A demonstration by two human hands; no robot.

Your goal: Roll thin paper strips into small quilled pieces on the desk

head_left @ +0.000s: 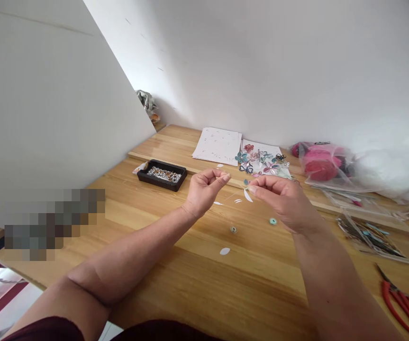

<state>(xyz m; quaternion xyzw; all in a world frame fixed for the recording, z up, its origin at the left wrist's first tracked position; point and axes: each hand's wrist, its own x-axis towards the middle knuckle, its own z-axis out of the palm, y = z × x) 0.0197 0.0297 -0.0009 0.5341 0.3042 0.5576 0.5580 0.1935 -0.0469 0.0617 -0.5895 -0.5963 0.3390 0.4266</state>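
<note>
My left hand (204,190) is raised over the table with thumb and forefinger pinched on a fine pale thread (238,183). Close by on the right, my right hand (278,196) pinches a small petal piece (248,195), white below with a bit of blue above. The thread seems to run between both hands. Below them lie small white paper petals (238,201) and a loose leaf-shaped one (224,251). A small spool (233,229) and a green spool (273,221) rest on the wood. The fingertips hide part of the petal piece.
A black tray (180,179) of beads stands left. White sheets (216,144) and colourful flower pieces (261,161) lie at the back. On the right are bagged pink material (320,163), a clear case (371,237) of tools and red-handled scissors (399,298). A wall rises behind.
</note>
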